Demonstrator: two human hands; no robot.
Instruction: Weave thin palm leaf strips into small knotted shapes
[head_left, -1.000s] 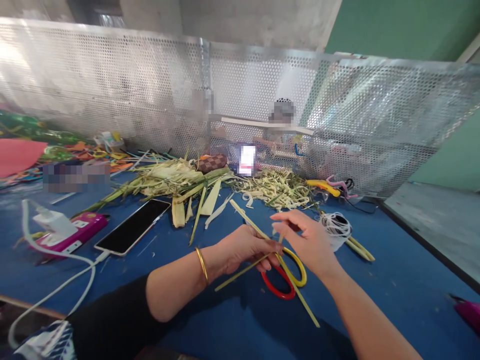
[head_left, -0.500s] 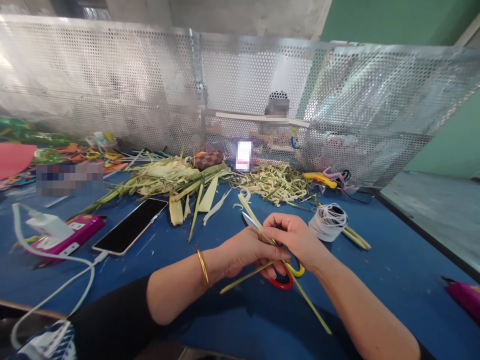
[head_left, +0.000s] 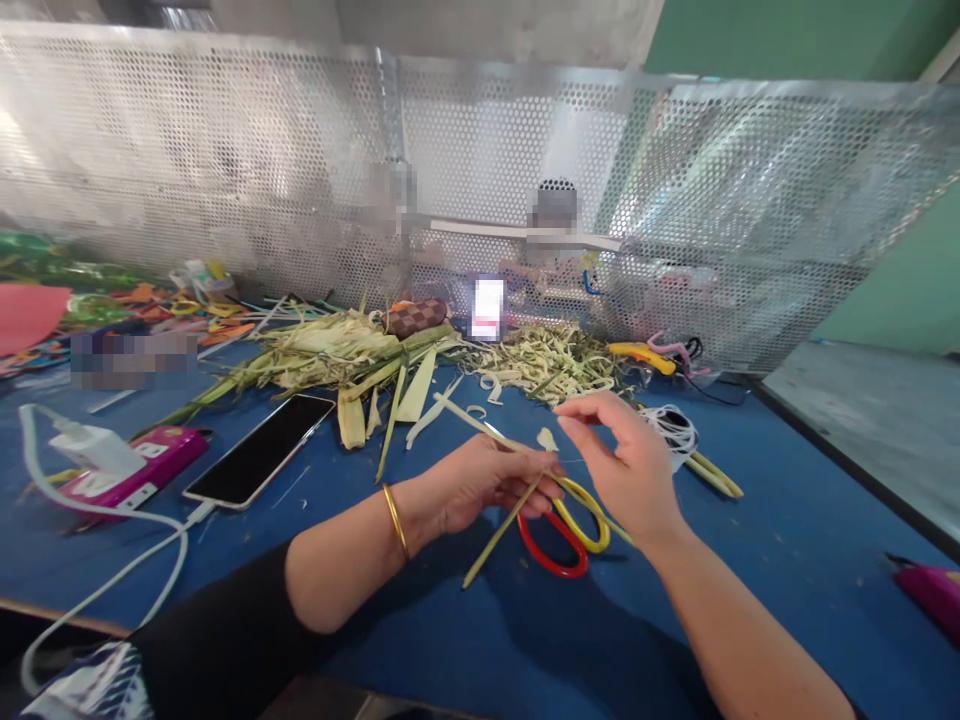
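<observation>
My left hand (head_left: pixel 510 478) is closed around several thin, pale green husk strips, which cross between its fingers. One strip (head_left: pixel 491 545) hangs down toward me. A pair of scissors with a red and a yellow handle loop (head_left: pixel 559 568) is also held in this hand, loops toward me, with a bit of blade showing beyond the fingers. To the right, my right hand (head_left: pixel 626 455) is raised with thumb and forefinger pinched together. A faint thin line runs between the hands; I cannot tell what the fingertips hold. Near them is a small pale husk piece (head_left: pixel 547 439).
Husk leaves (head_left: pixel 330 355) and a heap of shredded husk (head_left: pixel 555 360) lie at the back before a perforated metal screen (head_left: pixel 480 130). A white thread spool (head_left: pixel 671 430) stands right. At left are a phone (head_left: pixel 259 450) and a magenta power strip (head_left: pixel 169 455).
My right hand has come away from my left, up and to the right. The held strips have swung to a flatter angle, and the scissor loops show more fully.
</observation>
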